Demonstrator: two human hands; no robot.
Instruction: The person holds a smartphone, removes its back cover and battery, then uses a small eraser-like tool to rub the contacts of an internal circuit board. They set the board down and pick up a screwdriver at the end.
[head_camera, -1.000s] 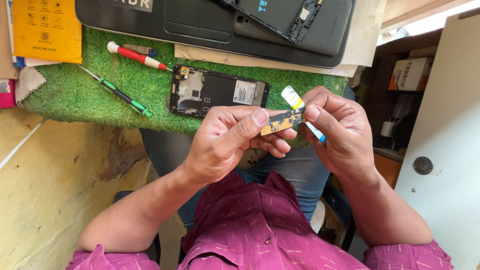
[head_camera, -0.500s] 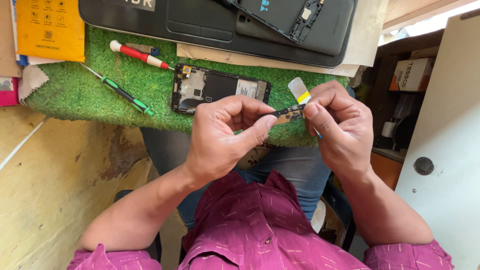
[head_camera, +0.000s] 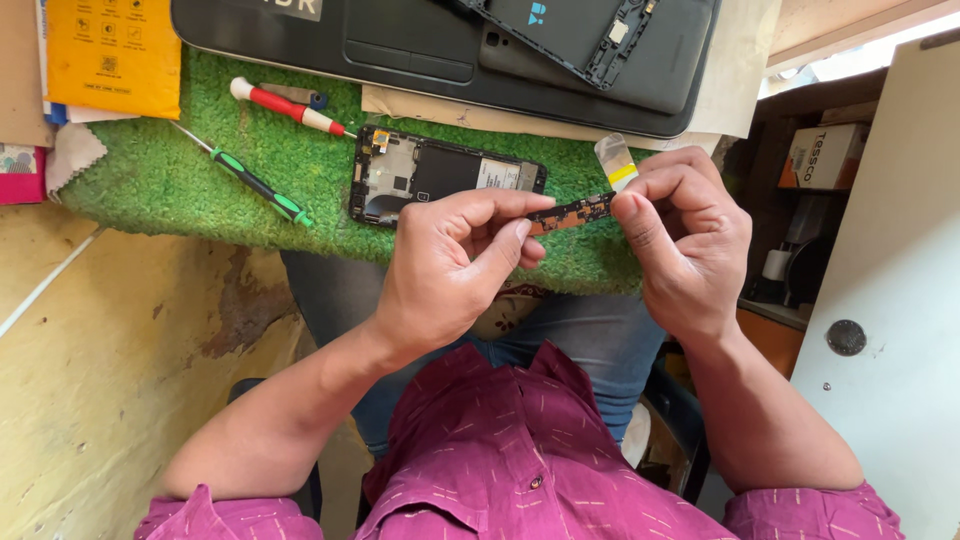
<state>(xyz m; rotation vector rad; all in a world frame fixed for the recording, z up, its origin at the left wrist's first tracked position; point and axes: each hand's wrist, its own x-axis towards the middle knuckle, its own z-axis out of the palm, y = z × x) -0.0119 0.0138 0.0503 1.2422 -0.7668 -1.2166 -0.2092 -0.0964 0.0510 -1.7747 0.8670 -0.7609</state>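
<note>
Two screwdrivers lie on the green artificial-grass mat (head_camera: 180, 180): one red-and-white-handled screwdriver (head_camera: 285, 106) and one slim green-and-black-handled screwdriver (head_camera: 255, 186). One opened black phone body (head_camera: 445, 180) lies there. One small brown circuit strip (head_camera: 572, 213) sits between two hands, the left hand (head_camera: 455, 265) and the right hand (head_camera: 685, 240).

A flat orange-yellow package (head_camera: 112, 52) with dark print lies at the desk's top left corner. On the opened phone (head_camera: 445, 178) sits a small white label (head_camera: 497, 175). A white-and-orange carton (head_camera: 825, 155) stands on the shelf at right.
</note>
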